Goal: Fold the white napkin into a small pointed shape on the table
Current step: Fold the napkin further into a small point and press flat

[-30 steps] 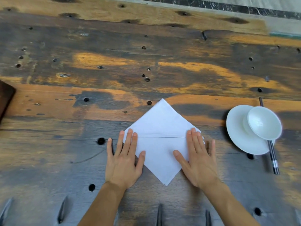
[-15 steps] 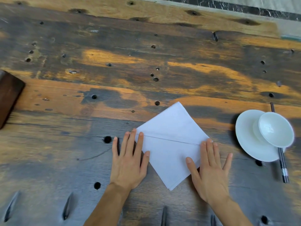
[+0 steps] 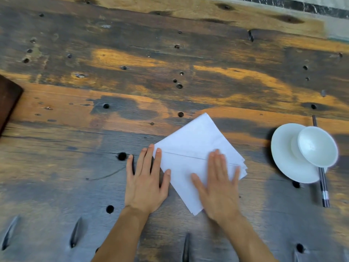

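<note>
The white napkin (image 3: 196, 142) lies flat on the wooden table (image 3: 132, 87) as a diamond, one corner pointing away from me and one toward me, with a crease line running across its middle. My left hand (image 3: 146, 180) lies flat with straight fingers, its fingertips on the napkin's left corner and its palm on the wood. Flat on the napkin's lower right half rests my right hand (image 3: 219, 184), fingers straight and slightly blurred. The napkin's right corner shows several layered edges.
A white saucer (image 3: 283, 154) with a small white cup (image 3: 317, 148) on it stands to the right, dark chopsticks (image 3: 323, 182) beneath them. A dark brown object (image 3: 7, 103) sits at the left edge. The tabletop has round holes and slots.
My right hand has slid left from the napkin's right corner onto its lower half. The left hand has stayed on the left corner. The napkin has turned slightly.
</note>
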Motion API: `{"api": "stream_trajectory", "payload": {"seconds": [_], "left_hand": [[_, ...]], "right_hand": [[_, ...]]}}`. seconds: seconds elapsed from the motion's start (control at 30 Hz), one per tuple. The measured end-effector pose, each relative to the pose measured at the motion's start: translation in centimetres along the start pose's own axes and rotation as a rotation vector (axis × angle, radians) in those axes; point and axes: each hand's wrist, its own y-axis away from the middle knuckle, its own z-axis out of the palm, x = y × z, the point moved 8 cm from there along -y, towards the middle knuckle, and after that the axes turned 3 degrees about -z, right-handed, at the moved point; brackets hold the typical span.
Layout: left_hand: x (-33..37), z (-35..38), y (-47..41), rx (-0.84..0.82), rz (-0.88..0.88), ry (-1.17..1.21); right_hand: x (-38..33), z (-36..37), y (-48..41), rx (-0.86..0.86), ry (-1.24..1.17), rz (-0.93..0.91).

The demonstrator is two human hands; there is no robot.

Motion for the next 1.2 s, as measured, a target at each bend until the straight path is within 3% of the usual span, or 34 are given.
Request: {"api": "stream_trajectory", "payload": {"seconds": [0.1,0.2,0.33,0.43,0.53,0.8,1.07,1.2], "left_hand": [[-0.1,0.0,0.1,-0.001,-0.008,0.01],[0.0,-0.3,0.1,0.02,0.001,0.017],[0.0,-0.1,0.2,0.031,0.029,0.008],[-0.2,0.4,0.2,0.003,0.03,-0.012],[-0.2,0.6,0.1,-0.039,0.019,-0.009],[0.1,0.0,-0.2,0.005,0.026,0.025],[0.0,0.1,-0.2,-0.045,0.001,0.031],[-0.1,0.1,-0.1,-0.045,0.0,0.031]], "right_hand": [[5.6,-1.0,2.0,-0.025,0.027,0.121],[5.1,-2.0,2.5,-0.014,0.043,0.083],[-2.9,-3.0,-0.4,0.045,-0.032,-0.32],[-9.3,-2.3,-3.3,-0.041,-0.068,-0.606],[-12.3,-0.9,-5.4,-0.132,0.01,-0.742],[-9.6,-0.5,-7.7,-0.127,0.104,-0.745],[-2.1,-4.0,-13.3,-0.058,0.13,-0.52],[-1.7,-3.8,-13.5,-0.061,0.147,-0.514]]}}
